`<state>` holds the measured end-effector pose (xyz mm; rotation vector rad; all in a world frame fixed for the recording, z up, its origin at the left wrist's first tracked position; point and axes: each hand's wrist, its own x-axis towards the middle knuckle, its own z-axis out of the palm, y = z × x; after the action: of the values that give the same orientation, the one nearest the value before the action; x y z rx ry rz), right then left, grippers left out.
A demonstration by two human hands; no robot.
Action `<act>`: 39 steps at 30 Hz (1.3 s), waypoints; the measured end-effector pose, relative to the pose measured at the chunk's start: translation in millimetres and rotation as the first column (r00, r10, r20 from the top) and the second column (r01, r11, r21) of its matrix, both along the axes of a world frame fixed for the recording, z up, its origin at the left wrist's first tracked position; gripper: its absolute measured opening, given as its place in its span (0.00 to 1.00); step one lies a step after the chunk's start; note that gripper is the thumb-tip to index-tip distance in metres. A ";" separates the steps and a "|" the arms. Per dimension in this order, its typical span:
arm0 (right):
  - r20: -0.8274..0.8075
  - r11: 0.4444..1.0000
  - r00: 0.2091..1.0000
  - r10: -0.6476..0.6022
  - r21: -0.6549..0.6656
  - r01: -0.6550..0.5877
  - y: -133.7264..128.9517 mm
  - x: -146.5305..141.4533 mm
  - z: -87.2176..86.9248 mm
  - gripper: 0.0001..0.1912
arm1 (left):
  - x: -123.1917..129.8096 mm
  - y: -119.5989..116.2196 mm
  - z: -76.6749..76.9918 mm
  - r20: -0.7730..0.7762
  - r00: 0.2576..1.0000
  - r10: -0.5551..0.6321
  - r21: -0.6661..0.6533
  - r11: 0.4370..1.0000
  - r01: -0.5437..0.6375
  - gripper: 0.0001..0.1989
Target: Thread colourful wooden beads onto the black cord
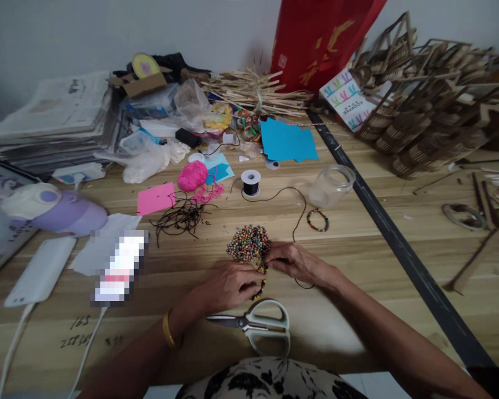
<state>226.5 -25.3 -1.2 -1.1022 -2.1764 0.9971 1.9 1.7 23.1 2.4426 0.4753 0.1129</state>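
One strand of small, round, multicoloured beads (263, 281) runs from the right hand (291, 259), angled inward and pinching its far end, past the curled left hand (229, 284), whose grip I cannot tell. Just beyond lies one heap of loose beads (248, 242); nearer, one pair of white-handled metal scissors (245, 322).

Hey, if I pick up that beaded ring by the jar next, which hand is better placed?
Probably the right hand: it is nearer the beaded ring, which lies beyond it near the glass jar. The left hand is farther off, at the bead strand, and would likely reach past the right.
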 end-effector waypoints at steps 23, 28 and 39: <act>-0.043 0.997 0.998 0.034 -0.069 -0.037 -7.2 -5.8 18.7 0.11 | 5.8 -2.4 -20.8 0.199 0.886 0.420 -0.322 0.881 -0.345 0.10; -0.043 0.999 0.999 0.008 -0.049 -0.010 -15.0 -13.8 27.6 0.12 | 11.6 -6.3 -25.9 0.110 0.849 0.516 -0.650 0.684 -0.332 0.08; 0.207 0.989 0.972 -0.106 0.128 0.081 -25.4 -25.3 34.7 0.13 | 13.9 -8.1 -24.4 0.207 0.799 0.564 -0.623 0.706 -0.337 0.04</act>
<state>201.1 -50.7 33.4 -1.2933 -2.2937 0.7267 15.8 -6.4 -1.3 1.6154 0.8054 0.5770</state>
